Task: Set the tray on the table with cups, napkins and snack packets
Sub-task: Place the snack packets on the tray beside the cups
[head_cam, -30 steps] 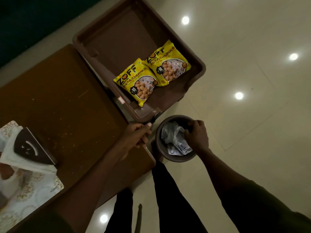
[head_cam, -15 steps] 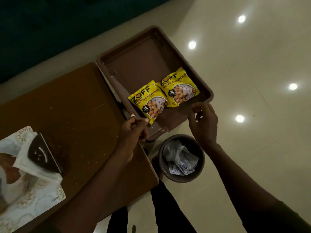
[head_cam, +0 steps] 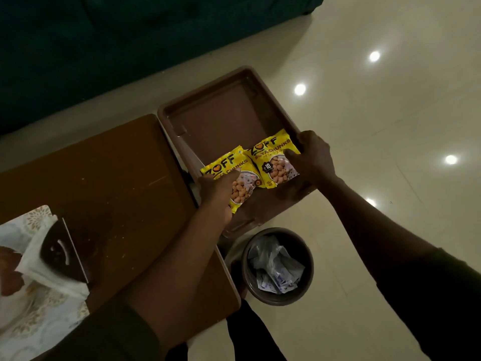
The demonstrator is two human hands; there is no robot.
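Note:
A brown plastic tray [head_cam: 223, 121] hangs in the air just past the right edge of the wooden table [head_cam: 104, 173]. Two yellow snack packets lie side by side in its near half, the left packet [head_cam: 234, 165] and the right packet [head_cam: 273, 157]. My left hand [head_cam: 216, 188] grips the tray's near left rim, its thumb over the left packet. My right hand [head_cam: 312, 157] grips the right rim, thumb resting on the right packet. White napkins [head_cam: 39, 256] lie at the table's left end, under a dark triangular holder [head_cam: 59, 251]. No cups are visible.
A round brown bin [head_cam: 278, 267] holding crumpled plastic and paper stands on the floor below the tray, by my legs. A patterned mat [head_cam: 33, 321] covers the table's near left corner. A dark green sofa [head_cam: 104, 48] runs behind the table. The tiled floor reflects ceiling lights.
My right hand has left the bin and taken hold of the tray's right rim. My left hand has slid further along the tray's near edge onto the left packet.

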